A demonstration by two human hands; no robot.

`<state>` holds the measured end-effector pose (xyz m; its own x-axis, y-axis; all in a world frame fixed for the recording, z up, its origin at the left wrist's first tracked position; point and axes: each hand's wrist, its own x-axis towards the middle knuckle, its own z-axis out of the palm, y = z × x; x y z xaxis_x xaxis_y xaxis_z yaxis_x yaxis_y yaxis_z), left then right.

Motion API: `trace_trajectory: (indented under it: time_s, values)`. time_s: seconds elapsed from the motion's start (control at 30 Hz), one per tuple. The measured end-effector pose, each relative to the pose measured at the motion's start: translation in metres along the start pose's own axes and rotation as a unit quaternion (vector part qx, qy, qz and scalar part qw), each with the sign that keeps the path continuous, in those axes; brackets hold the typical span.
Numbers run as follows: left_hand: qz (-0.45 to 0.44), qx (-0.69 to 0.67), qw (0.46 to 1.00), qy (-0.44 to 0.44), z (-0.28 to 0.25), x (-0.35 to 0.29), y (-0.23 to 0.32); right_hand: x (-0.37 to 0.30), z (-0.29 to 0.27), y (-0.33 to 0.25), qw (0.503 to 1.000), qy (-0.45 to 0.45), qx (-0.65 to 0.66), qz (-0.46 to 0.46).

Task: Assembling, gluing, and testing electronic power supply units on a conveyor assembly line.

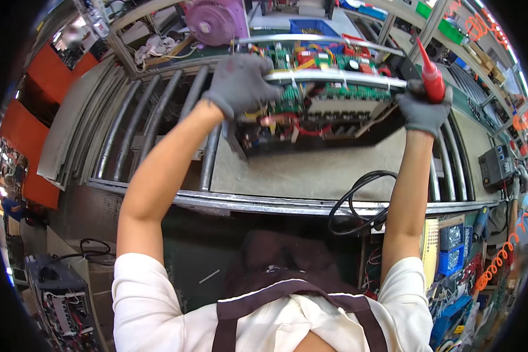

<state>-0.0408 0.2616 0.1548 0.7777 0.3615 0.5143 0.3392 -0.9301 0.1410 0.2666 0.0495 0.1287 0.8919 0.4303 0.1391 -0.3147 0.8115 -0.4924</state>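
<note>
An open electronics chassis [340,77], with silver rails, green circuit boards and red and yellow wires, sits tilted in front of me. My left hand [240,85], in a grey glove, is closed round its left end, the fingers slightly blurred. At the right end is my right hand [423,112], also gloved in grey, against the chassis corner. It holds a red squeeze bottle [433,83] with a long tapered nozzle pointing up. Part of the right fingers is hidden behind the bottle and the chassis.
A pale board [276,176] lies under the chassis on a roller conveyor [158,117]. A black cable [352,202] loops over the front rail. Behind stand a purple fan [216,22] and a blue bin [317,27]. Another chassis [64,305] stands low at left.
</note>
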Motion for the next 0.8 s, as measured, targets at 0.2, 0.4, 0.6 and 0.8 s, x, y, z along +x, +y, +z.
trace_trajectory:
  time_s: [0.2,0.4,0.6,0.8]
  values:
    - [-0.028,-0.026,0.996,-0.081,-0.049,-0.060,0.041,-0.079,0.016,-0.039,1.000,-0.014,0.009,0.016]
    - [-0.142,-0.221,0.941,-0.212,-0.082,-0.043,0.026,-0.089,0.053,-0.057,0.997,0.006,-0.062,0.041]
    - [0.031,0.039,0.986,-0.157,-0.061,0.026,-0.026,0.000,0.078,-0.021,0.956,0.041,-0.279,-0.074]
    - [-0.015,0.119,0.987,-0.110,-0.024,0.042,-0.015,0.120,0.018,-0.024,0.996,0.041,-0.062,0.058]
